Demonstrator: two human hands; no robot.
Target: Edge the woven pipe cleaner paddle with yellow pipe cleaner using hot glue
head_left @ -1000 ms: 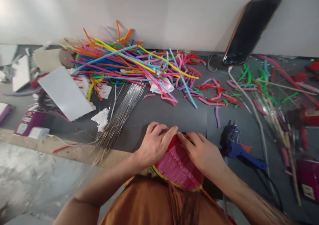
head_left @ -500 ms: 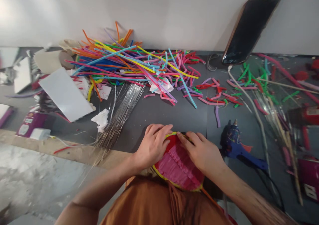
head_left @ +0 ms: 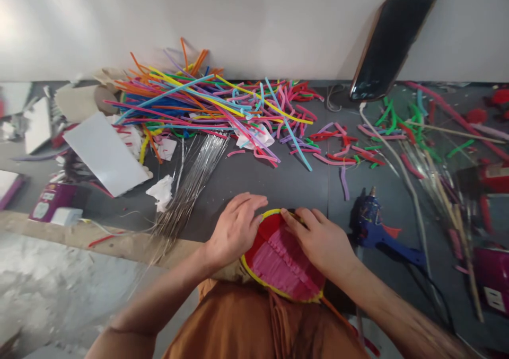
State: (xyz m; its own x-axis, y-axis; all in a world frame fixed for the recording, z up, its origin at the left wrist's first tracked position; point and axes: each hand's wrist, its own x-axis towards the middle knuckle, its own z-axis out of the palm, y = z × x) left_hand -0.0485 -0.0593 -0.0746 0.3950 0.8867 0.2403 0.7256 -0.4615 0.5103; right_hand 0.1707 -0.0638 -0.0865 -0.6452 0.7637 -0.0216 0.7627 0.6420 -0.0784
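Observation:
Low in the middle, against the brown clothing, is a rounded pink-and-red craft piece (head_left: 274,266) with ruffled pink strips and a yellow pipe-cleaner rim. My right hand (head_left: 324,242) grips its upper right edge, index finger on the front near the rim; the fingers behind the edge are hidden. At its upper left rim, my left hand (head_left: 237,229) has its fingers stretched out, with the thumb close to the yellow edge. I cannot tell whether that thumb touches it. A blue glue gun (head_left: 382,237) lies just right of my right hand, nozzle pointing away.
A heap of coloured pipe cleaners (head_left: 191,104) lies along the wall, beside many short cut pieces (head_left: 338,147). A bundle of thin wires (head_left: 191,184) crosses the front edge. A phone (head_left: 393,46) leans on the wall, its white cable (head_left: 397,163) running forward. A white card (head_left: 106,155) lies left.
My left hand has shifted slightly left and its fingers have come off the upper rim, showing more of the yellow edge. My right hand keeps its place on the craft piece.

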